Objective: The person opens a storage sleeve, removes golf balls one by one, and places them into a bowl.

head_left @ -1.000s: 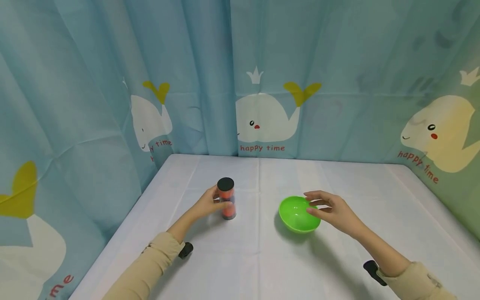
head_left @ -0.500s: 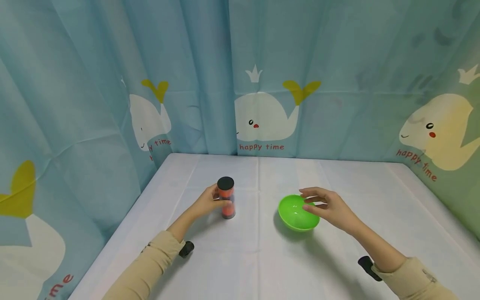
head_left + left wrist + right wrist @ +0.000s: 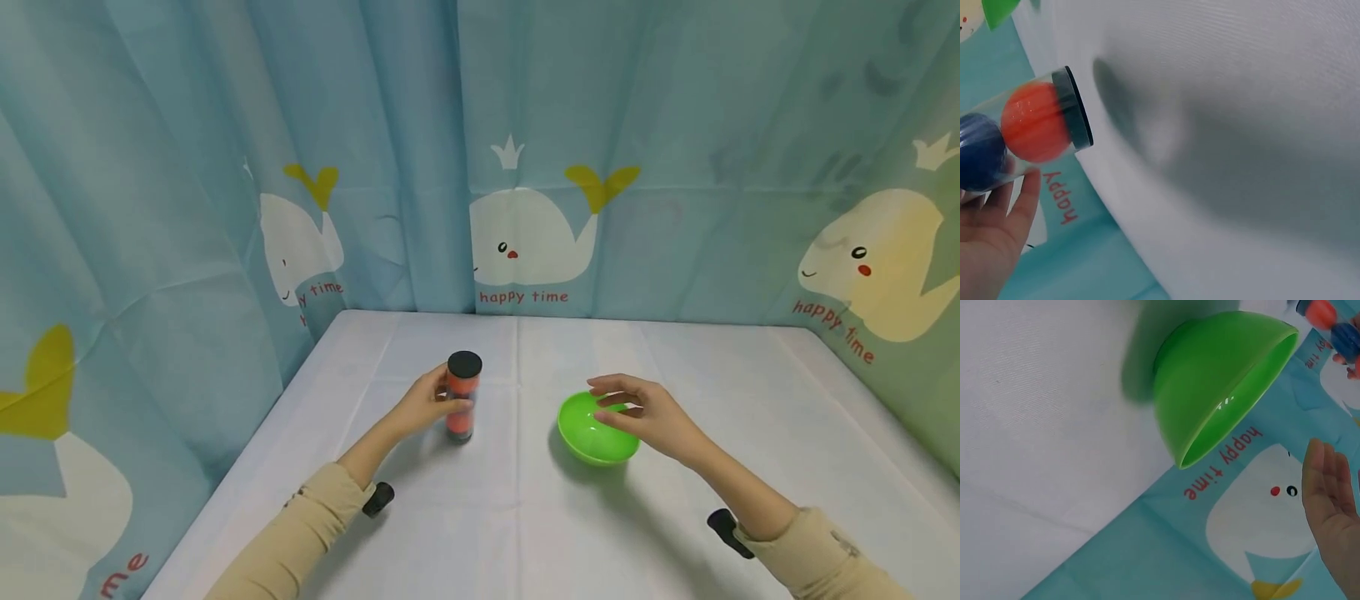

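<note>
My left hand (image 3: 423,404) grips a clear tube (image 3: 462,385) with a black cap, fingers behind it and thumb across its front. Through its wall show orange balls (image 3: 1036,122) with a dark blue ball (image 3: 980,152) between them. In the left wrist view, a gap separates the tube's dark end from its shadow on the cloth. A bright green bowl (image 3: 588,435) stands upright to the right, nothing visible inside. Over the bowl's right side hovers my right hand (image 3: 651,417), fingers spread and loosely bent, holding nothing; the right wrist view shows it apart from the rim.
A white cloth (image 3: 517,533) covers the table. Blue curtains (image 3: 420,150) printed with white whales stand along the back and left edges, a greener stretch on the right. Black devices (image 3: 378,500) sit at both wrists.
My left hand has carried the tube slightly to the right. My right hand has drifted left, further over the bowl, which stays in place.
</note>
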